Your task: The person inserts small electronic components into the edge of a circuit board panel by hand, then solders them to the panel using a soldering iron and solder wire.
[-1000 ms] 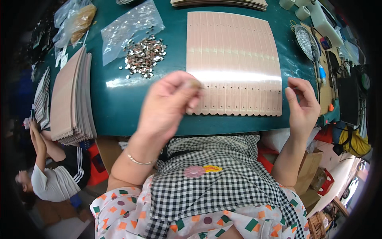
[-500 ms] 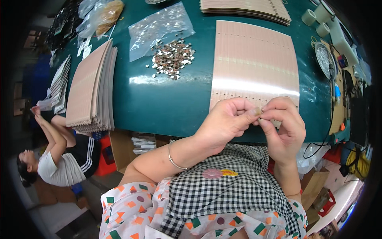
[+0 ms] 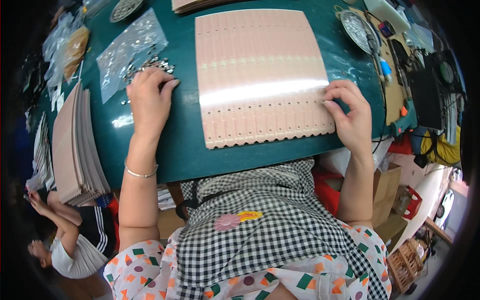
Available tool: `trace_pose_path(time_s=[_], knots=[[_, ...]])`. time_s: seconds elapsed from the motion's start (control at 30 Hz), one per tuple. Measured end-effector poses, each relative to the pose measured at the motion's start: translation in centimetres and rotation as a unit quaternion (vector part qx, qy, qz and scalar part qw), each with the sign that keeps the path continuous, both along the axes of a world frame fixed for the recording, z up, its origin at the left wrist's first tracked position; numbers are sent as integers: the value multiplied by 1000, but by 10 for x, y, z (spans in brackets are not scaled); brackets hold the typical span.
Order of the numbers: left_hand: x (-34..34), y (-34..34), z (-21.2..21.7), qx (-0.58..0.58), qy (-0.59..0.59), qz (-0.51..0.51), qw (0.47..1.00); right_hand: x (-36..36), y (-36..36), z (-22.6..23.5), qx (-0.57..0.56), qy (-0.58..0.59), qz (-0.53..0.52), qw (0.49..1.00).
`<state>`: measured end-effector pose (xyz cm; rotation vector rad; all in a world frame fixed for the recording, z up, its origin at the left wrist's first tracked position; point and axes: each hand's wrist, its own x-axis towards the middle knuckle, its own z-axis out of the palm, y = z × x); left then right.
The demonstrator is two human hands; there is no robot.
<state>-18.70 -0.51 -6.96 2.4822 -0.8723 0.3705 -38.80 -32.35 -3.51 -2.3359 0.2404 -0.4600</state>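
Observation:
A row of overlapping pink card strips (image 3: 260, 75) with small punched holes lies on the green table (image 3: 185, 150) in front of me. My right hand (image 3: 350, 117) rests on the lower right corner of the strips, fingers pinched at a hole near the edge. My left hand (image 3: 147, 95) lies palm down over a heap of small silver metal pieces (image 3: 155, 65) to the left of the strips. A thin bangle circles my left wrist. Whether either hand holds a piece is hidden.
A clear plastic bag (image 3: 127, 45) lies by the metal pieces. A tall stack of pink cards (image 3: 75, 145) stands at the table's left edge. A round metal dish (image 3: 357, 27) and tools sit at right. Another person (image 3: 65, 240) crouches at lower left.
My two hands, together at the strips' near edge half a second ago, have parted. The left has gone out to the metal pieces; the right has shifted to the strips' right corner.

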Motion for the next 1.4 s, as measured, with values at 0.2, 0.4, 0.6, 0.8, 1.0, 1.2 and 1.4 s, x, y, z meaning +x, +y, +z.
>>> trace_pose_path(time_s=[0.2, 0.4, 0.6, 0.8, 1.0, 1.2, 1.4], knots=[[-8, -4, 3, -16, -2, 38, 999, 0, -1, -3, -29, 9, -12, 999], [-9, -5, 7, 7, 17, 44, 999, 0, -3, -2, -68, 14, -7, 998], [-12, -2, 10, -71, 96, 107, 987, 1, -5, -1, -60, 18, 5, 998], [-9, 3, 15, -324, 292, 69, 897, 3, -1, -3, -85, 9, 5, 996], [-38, -11, 37, -476, 535, -23, 698, 3, 5, -5, -142, -17, 5, 990], [-89, -50, 49, -441, 706, -65, 550, 1, 13, 14, -42, -48, -9, 998], [-112, -70, 48, -446, 722, -92, 521, 5, 70, 31, 92, -97, 76, 988]])
